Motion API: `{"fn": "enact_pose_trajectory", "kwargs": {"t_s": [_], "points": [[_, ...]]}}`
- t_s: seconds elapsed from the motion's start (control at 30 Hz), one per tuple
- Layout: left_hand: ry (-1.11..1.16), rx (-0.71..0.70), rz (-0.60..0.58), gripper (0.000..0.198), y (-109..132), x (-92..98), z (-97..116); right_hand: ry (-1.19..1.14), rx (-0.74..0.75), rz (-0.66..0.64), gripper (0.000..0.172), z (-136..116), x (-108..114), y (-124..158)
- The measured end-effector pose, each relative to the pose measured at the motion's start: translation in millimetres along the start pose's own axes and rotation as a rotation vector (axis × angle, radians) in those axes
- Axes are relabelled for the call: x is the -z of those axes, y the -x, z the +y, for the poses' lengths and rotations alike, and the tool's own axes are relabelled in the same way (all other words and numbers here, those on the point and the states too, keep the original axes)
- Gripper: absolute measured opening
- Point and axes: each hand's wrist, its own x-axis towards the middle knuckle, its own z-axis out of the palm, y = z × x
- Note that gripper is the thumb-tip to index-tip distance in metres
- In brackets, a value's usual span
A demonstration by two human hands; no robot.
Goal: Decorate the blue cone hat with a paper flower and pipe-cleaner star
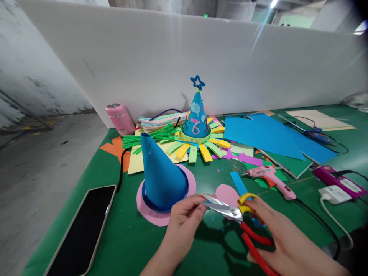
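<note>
My right hand (pixel 283 239) grips red and yellow handled scissors (pixel 238 216), their blades pointing left and slightly apart. My left hand (pixel 184 218) pinches a small scrap at the blade tips; I cannot make out what it is. A pink paper cutout (pixel 227 193) lies just behind the blades. Left of my hands a plain blue paper cone (pixel 159 174) stands on a pink paper disc (pixel 152 216). Farther back stands a decorated blue cone hat (pixel 196 119) with a star on top and a ring of coloured paper strips.
A black phone (pixel 83 230) lies at the table's left edge. A pink glue gun (pixel 268 176) and its cord lie to the right, near a white plug and a purple device (pixel 335 178). Blue paper sheets (pixel 267 134), green pipe cleaners (pixel 149 138) and a pink bottle (pixel 119 119) are behind.
</note>
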Motion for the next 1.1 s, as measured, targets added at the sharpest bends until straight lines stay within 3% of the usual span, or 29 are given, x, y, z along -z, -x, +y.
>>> {"fn": "enact_pose_trajectory", "kwargs": {"t_s": [0.17,0.5,0.8,1.1], "points": [[-0.033,-0.013,0.006,0.017,-1.0,-1.6,2.5,0.019,0.015,0.005,0.067,0.5,1.2,0.0],[-0.031,-0.006,0.011,0.013,0.0,0.5,-0.1,0.116,0.161,0.086,0.056,2.8,3.6,-0.4],[-0.112,0.007,-0.002,0.014,-0.4,-0.3,4.7,0.093,0.159,0.106,0.055,4.4,3.0,-1.1],[-0.124,0.022,-0.01,0.015,-1.2,-2.3,6.4,-0.02,0.068,0.01,0.045,-1.2,4.8,-0.9]]}}
